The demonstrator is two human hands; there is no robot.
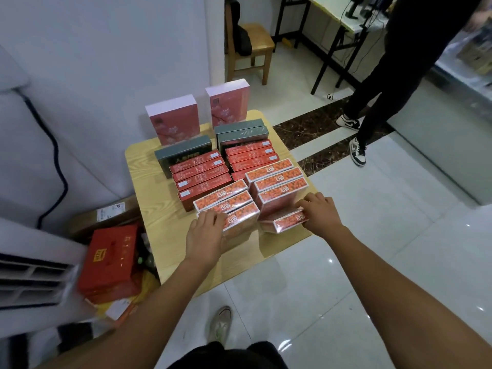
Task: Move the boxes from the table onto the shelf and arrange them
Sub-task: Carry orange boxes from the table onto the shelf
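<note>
On the table, 2 columns of boxes run away from the hands. The left hand holds the left front box, the right hand holds the right front box. Farthest beyond them stand 2 upright boxes.

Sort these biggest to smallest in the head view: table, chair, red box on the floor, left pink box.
1. Table.
2. Red box.
3. Pink box and chair look about alike; the chair is farther away, so I won't rank them.
</note>
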